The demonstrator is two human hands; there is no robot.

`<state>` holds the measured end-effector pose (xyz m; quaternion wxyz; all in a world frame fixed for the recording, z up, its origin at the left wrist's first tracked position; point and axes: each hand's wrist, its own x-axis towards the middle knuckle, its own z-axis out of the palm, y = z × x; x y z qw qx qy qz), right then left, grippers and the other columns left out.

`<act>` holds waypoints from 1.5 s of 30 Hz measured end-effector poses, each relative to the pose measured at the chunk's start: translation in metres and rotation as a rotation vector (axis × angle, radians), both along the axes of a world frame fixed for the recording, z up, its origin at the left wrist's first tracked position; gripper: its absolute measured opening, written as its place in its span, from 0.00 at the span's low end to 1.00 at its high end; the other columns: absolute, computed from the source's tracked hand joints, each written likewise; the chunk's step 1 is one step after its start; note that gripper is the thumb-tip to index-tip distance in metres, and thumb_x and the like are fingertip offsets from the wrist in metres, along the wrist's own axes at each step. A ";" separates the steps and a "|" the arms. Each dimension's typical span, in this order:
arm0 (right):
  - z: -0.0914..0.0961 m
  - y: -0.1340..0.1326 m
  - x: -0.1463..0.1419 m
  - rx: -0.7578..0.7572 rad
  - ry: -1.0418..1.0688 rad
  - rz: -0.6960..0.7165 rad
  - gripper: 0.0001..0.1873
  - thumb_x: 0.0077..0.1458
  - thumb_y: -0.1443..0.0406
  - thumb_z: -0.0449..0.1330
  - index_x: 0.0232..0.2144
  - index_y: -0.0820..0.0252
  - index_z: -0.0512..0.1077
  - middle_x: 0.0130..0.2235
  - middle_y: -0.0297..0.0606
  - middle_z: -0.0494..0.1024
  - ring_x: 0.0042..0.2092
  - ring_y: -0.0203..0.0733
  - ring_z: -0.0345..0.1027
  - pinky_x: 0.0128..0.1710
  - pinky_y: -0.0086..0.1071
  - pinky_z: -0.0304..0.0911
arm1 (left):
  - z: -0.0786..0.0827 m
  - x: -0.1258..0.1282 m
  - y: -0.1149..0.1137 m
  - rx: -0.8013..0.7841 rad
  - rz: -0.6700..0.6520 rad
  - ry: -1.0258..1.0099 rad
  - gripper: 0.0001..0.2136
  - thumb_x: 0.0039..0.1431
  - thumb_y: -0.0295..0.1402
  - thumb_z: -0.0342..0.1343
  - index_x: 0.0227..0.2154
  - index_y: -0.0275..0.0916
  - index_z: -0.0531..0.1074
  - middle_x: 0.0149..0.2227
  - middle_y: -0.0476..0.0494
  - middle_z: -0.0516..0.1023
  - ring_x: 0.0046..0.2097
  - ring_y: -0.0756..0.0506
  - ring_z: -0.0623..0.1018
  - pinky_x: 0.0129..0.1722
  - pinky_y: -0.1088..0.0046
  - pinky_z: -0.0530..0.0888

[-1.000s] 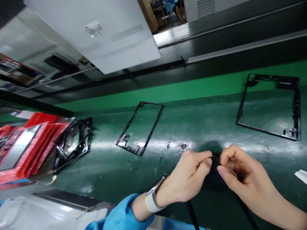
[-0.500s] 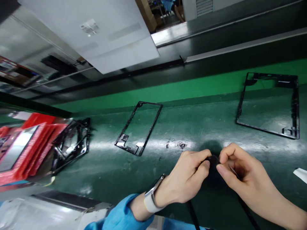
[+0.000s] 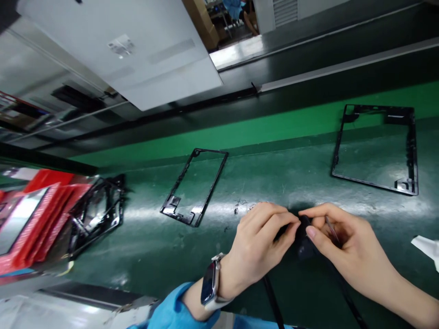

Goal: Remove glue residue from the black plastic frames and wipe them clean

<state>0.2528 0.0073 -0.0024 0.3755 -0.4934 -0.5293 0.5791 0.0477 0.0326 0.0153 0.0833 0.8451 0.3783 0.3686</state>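
Both hands meet over a black frame [image 3: 273, 304], whose two long sides run down toward the bottom edge of the head view. My left hand [image 3: 260, 242], with a watch on the wrist, is closed in a pinch at the frame's far end. On the other side of that dark end, my right hand [image 3: 346, 246] is closed, thumb and forefinger on it. A thin metallic strip or tool [image 3: 332, 229] shows between the right hand's curled fingers; its kind is unclear. The fingers cover most of the spot where they work.
Two similar black frames lie on the green table, a narrow one [image 3: 167, 208] left of centre and a wider one [image 3: 373, 184] at right. More frames [image 3: 98, 214] are piled beside red padded packs [image 3: 51, 219]. White paper [image 3: 427, 246] lies far right; dark shreds [image 3: 236, 208] lie mid-table.
My left wrist has turned so the watch face shows. My left fingers have shifted slightly, and my right forefinger has stretched toward them. The whole view has slid a little.
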 end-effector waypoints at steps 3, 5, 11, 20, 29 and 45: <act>-0.001 -0.001 0.000 -0.010 -0.007 0.015 0.16 0.70 0.53 0.62 0.51 0.57 0.76 0.30 0.31 0.71 0.28 0.34 0.66 0.25 0.27 0.61 | 0.003 0.002 -0.002 0.004 0.003 0.089 0.05 0.70 0.23 0.60 0.42 0.39 0.73 0.38 0.47 0.82 0.39 0.49 0.81 0.41 0.71 0.77; -0.001 -0.002 -0.001 -0.014 -0.016 0.025 0.16 0.70 0.53 0.61 0.51 0.57 0.76 0.30 0.31 0.72 0.28 0.34 0.66 0.25 0.27 0.61 | 0.004 0.004 -0.003 -0.005 0.016 0.147 0.05 0.71 0.22 0.57 0.42 0.39 0.71 0.38 0.46 0.82 0.39 0.48 0.80 0.41 0.70 0.76; -0.003 -0.004 -0.001 0.006 -0.022 0.014 0.17 0.71 0.53 0.61 0.52 0.57 0.76 0.32 0.33 0.75 0.29 0.34 0.68 0.27 0.27 0.64 | 0.003 0.005 -0.004 -0.021 0.052 0.185 0.06 0.72 0.22 0.52 0.40 0.40 0.67 0.35 0.48 0.77 0.36 0.49 0.76 0.36 0.73 0.74; -0.005 -0.002 0.000 0.005 -0.063 -0.047 0.14 0.69 0.51 0.62 0.45 0.55 0.76 0.33 0.35 0.79 0.30 0.35 0.68 0.27 0.27 0.61 | -0.001 -0.005 -0.005 -0.035 0.035 0.052 0.06 0.71 0.23 0.54 0.40 0.41 0.66 0.38 0.48 0.78 0.40 0.50 0.78 0.40 0.76 0.75; -0.006 0.001 0.000 -0.004 -0.041 -0.024 0.14 0.69 0.51 0.61 0.44 0.54 0.75 0.35 0.36 0.80 0.31 0.36 0.70 0.27 0.27 0.61 | 0.001 0.000 -0.002 -0.193 -0.034 -0.034 0.07 0.70 0.22 0.52 0.41 0.42 0.64 0.38 0.52 0.77 0.38 0.54 0.78 0.35 0.83 0.72; -0.009 0.000 0.000 0.054 -0.061 -0.078 0.14 0.68 0.51 0.62 0.43 0.55 0.75 0.35 0.36 0.79 0.33 0.37 0.72 0.26 0.28 0.61 | 0.001 0.003 -0.004 0.093 0.066 0.052 0.05 0.71 0.24 0.62 0.46 0.38 0.76 0.40 0.47 0.82 0.39 0.49 0.79 0.41 0.70 0.75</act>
